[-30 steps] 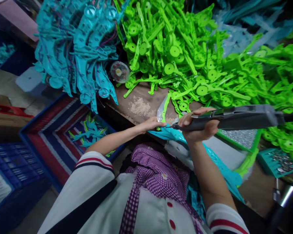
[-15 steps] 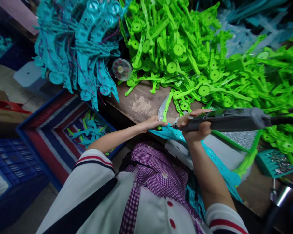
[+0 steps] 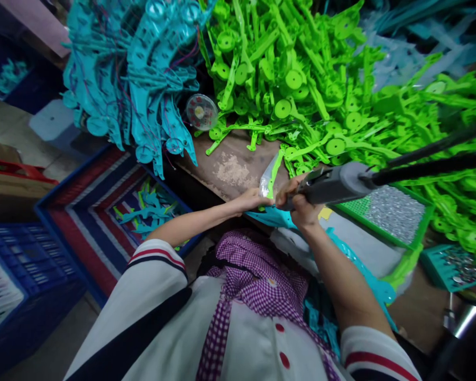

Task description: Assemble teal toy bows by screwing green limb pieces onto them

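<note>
My right hand (image 3: 301, 203) is closed around a dark grey electric screwdriver (image 3: 337, 182), whose cords run off to the right. The tool's front end points left, close to my left hand (image 3: 252, 201); its tip is hidden by my fingers. My left hand pinches a lime-green plastic part (image 3: 275, 172) with a clear, shiny strip (image 3: 265, 182) along its side. Beneath both hands lies a long turquoise plastic part (image 3: 272, 217) on the table's edge. More turquoise plastic (image 3: 375, 286) shows beside my right forearm.
Lime-green parts (image 3: 293, 79) heap across the table's back, with turquoise wired parts (image 3: 143, 95) at left. A green tray (image 3: 428, 219) of small silver pieces and a teal tray (image 3: 434, 267) of metal bits stand right. A striped-lined bin (image 3: 79, 227) sits lower left.
The screwdriver has tilted, its rear end swinging toward me and its cords now slanting up to the right. My right hand has moved slightly left, nearer my left hand.
</note>
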`<state>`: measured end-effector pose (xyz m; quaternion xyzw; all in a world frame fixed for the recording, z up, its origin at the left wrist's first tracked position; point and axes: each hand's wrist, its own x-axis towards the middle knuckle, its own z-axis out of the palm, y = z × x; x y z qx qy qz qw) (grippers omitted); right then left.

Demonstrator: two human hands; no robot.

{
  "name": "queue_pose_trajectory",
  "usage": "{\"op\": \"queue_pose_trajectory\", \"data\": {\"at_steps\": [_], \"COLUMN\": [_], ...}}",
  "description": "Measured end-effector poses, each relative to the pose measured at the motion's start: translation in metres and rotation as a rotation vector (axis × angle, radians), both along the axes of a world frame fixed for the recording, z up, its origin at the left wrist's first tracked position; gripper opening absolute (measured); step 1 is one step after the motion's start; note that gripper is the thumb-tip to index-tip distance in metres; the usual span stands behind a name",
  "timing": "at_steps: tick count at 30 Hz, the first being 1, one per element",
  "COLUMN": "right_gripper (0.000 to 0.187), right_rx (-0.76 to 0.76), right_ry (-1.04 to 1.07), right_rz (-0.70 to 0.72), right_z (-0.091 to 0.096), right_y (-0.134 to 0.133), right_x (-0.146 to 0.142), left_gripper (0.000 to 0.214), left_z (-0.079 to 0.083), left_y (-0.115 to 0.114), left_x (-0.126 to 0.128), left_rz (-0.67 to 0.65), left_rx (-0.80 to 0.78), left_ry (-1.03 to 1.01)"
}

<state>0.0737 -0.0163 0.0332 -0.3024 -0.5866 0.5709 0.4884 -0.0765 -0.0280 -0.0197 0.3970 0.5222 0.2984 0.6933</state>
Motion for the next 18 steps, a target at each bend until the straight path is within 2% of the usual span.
{"op": "queue_pose_trajectory", "data": {"at_steps": [2, 4, 8, 11, 13, 15, 17, 18], "right_gripper": [0.046, 0.044, 0.048, 0.051, 0.052, 0.051, 0.047, 0.045], "right_rx": [-0.006, -0.001, 0.028, 0.21, 0.323, 0.35, 0.343, 0.337], "right_ry": [-0.012, 0.043, 0.258, 0.251, 0.138, 0.047, 0.012, -0.003], "right_rz": [0.002, -0.079, -0.403, -0.654, -0.809, -0.934, -0.967, -0.942], "right_z": [0.002, 0.012, 0.048, 0.067, 0.068, 0.06, 0.047, 0.039], "right_y": [-0.003, -0.005, 0.003, 0.02, 0.033, 0.045, 0.059, 0.067], "right_x": [-0.003, -0.007, 0.007, 0.046, 0.079, 0.111, 0.136, 0.145], "left_gripper": [0.016, 0.016, 0.02, 0.029, 0.041, 0.053, 0.055, 0.051], "left_z": [0.003, 0.007, 0.011, 0.008, 0.002, -0.004, -0.007, -0.008], "left_y": [0.0, 0.001, -0.001, -0.011, -0.023, -0.038, -0.054, -0.061], "left_x": [-0.001, -0.003, -0.007, -0.007, -0.008, -0.012, -0.02, -0.025], "left_rz": [0.01, 0.005, -0.022, 0.095, 0.214, 0.312, 0.342, 0.295], "left_rx": [-0.013, -0.048, -0.112, -0.086, 0.012, 0.174, 0.359, 0.444], "left_ry": [-0.01, -0.029, -0.065, -0.058, -0.028, 0.059, 0.233, 0.333]}}
